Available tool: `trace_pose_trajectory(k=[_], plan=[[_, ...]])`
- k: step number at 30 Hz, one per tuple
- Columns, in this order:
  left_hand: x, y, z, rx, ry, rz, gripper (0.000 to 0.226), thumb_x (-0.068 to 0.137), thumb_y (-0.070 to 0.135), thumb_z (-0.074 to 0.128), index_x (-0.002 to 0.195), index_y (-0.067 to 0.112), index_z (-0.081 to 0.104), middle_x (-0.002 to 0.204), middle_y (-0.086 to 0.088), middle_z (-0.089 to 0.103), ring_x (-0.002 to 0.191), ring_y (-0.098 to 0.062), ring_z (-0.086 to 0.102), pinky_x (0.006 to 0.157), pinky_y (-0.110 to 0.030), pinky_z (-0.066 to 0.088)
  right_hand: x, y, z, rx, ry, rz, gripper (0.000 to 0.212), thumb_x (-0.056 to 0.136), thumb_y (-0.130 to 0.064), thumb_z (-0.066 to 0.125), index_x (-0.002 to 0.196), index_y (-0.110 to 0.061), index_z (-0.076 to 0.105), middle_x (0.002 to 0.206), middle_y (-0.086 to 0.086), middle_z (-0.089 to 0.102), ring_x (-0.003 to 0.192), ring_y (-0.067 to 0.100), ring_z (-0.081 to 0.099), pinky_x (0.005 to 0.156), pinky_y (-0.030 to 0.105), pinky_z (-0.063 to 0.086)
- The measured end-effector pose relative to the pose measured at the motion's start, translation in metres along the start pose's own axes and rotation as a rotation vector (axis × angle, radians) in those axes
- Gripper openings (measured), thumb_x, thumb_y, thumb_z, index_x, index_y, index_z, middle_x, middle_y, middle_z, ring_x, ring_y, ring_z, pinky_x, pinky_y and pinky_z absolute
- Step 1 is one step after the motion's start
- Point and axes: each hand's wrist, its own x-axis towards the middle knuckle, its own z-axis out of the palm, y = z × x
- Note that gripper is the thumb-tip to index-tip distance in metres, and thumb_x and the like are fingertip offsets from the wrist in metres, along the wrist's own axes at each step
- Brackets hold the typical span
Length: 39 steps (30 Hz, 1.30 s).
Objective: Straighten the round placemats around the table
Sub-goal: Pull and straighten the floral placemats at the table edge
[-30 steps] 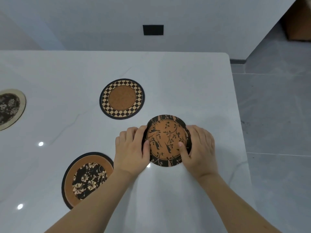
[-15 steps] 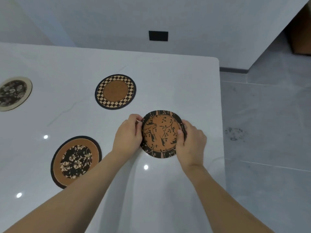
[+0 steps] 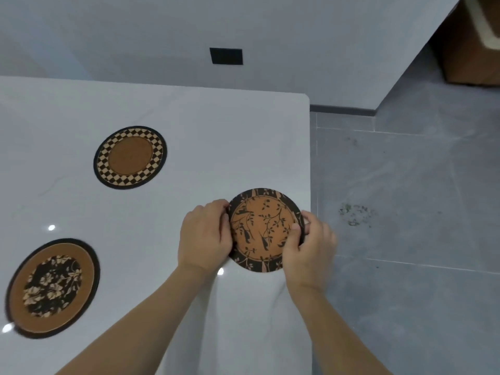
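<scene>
A round cork placemat with black birds and branches point(image 3: 263, 226) lies near the right edge of the white table point(image 3: 189, 117). My left hand point(image 3: 204, 236) grips its left rim, fingers curled over the edge. My right hand point(image 3: 308, 247) grips the right rim, thumb on top of the mat, and hangs partly past the table edge. A checker-bordered placemat point(image 3: 130, 157) lies farther back to the left. A placemat with a dark flower centre point(image 3: 52, 287) sits at the near left.
The table's right edge point(image 3: 310, 163) runs just beside the held mat, with grey tiled floor point(image 3: 405, 212) below. A white wall with a black socket plate point(image 3: 226, 56) stands behind the table. A brown box point(image 3: 470, 50) sits at the far right.
Both hands have carried the bird placemat to the right, close to the table's edge. The view has swung right, so the flower mat at the far left is out of sight.
</scene>
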Motion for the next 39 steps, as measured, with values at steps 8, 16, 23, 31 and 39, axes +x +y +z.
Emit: trace_pose_trajectory(k=[8,16,23,31,39], plan=[[0.0000,-0.0024,0.0014,0.062,-0.043,0.015,0.033,0.093,0.025,0.033,0.108,0.023,0.062,0.078,0.008,0.063,0.068,-0.015,0.051,0.068,-0.037,0.043,0.0003,-0.0003,0.0004,0.065,-0.015,0.086,0.044,0.092,-0.022,0.052,0.135,-0.015,0.046,0.096,-0.008,0.047,0.092,0.005,0.031,0.085,0.027,0.039],[-0.0014,-0.0017,0.0031,0.108,-0.082,0.020,0.030,0.094,0.021,0.035,0.112,0.022,0.059,0.080,0.007,0.061,0.071,-0.018,0.050,0.069,-0.038,0.040,0.0000,0.0025,0.0004,0.055,0.007,0.084,0.045,0.092,-0.022,0.055,0.136,-0.014,0.046,0.098,-0.006,0.050,0.091,0.001,0.029,0.085,0.025,0.036],[-0.0011,-0.0012,0.0036,0.127,-0.111,0.028,0.028,0.097,0.022,0.035,0.113,0.025,0.057,0.082,0.009,0.059,0.074,-0.016,0.050,0.071,-0.037,0.040,-0.0008,-0.0011,0.0004,0.030,0.040,0.103,0.044,0.094,-0.021,0.052,0.137,-0.011,0.046,0.103,0.007,0.057,0.101,0.019,0.044,0.090,0.035,0.041],[-0.0027,0.0006,0.0020,0.116,-0.118,0.064,0.028,0.096,0.022,0.035,0.116,0.026,0.055,0.086,0.009,0.060,0.077,-0.017,0.051,0.073,-0.037,0.039,-0.0006,-0.0019,0.0001,0.063,0.066,0.154,0.041,0.096,-0.020,0.049,0.137,-0.014,0.047,0.111,0.008,0.056,0.105,0.022,0.046,0.092,0.042,0.046],[-0.0036,0.0006,0.0042,0.084,-0.075,0.052,0.025,0.095,0.019,0.036,0.113,0.023,0.053,0.087,0.006,0.061,0.076,-0.019,0.052,0.073,-0.038,0.040,0.0011,-0.0035,0.0009,0.050,0.066,0.154,0.031,0.094,-0.020,0.052,0.124,-0.012,0.057,0.112,0.007,0.053,0.104,0.024,0.052,0.086,0.041,0.052]])
